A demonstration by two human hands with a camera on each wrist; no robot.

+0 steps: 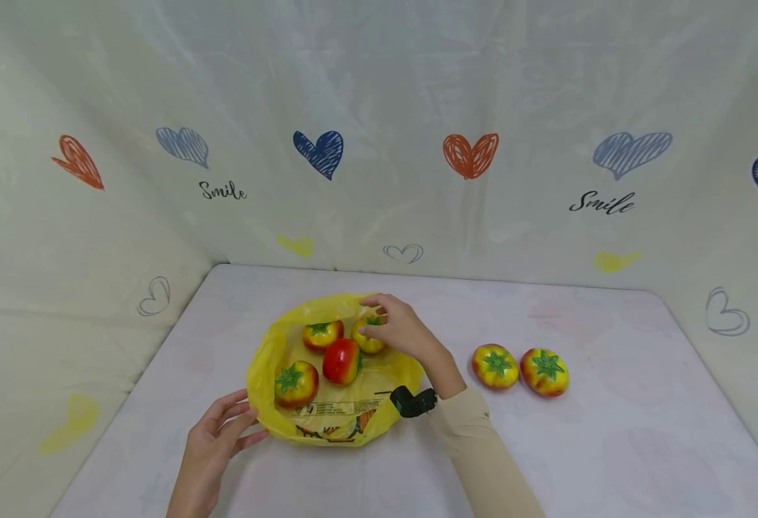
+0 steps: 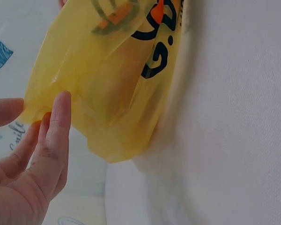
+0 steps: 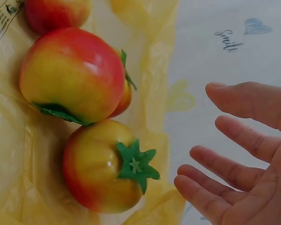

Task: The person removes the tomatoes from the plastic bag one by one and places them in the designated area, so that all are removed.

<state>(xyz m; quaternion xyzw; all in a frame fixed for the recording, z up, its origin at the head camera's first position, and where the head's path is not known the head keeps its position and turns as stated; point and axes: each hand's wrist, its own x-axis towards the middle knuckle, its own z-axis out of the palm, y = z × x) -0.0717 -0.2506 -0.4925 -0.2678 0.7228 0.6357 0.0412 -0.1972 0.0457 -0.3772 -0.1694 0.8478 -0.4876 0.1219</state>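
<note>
A yellow plastic bag (image 1: 265, 360) lies with its mouth spread wide. Inside it are several glossy red-and-yellow, tomato-like fruits (image 1: 341, 361) with green star-shaped tops. At the bag's left rim, my left hand (image 1: 220, 424) pinches the plastic (image 2: 98, 93) between thumb and fingers. My right hand (image 1: 400, 327) hovers over the far right part of the bag, above one fruit (image 3: 105, 166). In the right wrist view its fingers are spread and hold nothing, apart from the fruit. Two similar fruits (image 1: 495, 366) (image 1: 544, 372) sit side by side on the table, right of the bag.
The pale table (image 1: 612, 446) extends around the bag and the loose fruits. A white curtain (image 1: 385, 86) printed with hearts and "Smile" stands along its back and sides. A black device (image 1: 413, 401) is strapped to the right wrist, over the bag's right rim.
</note>
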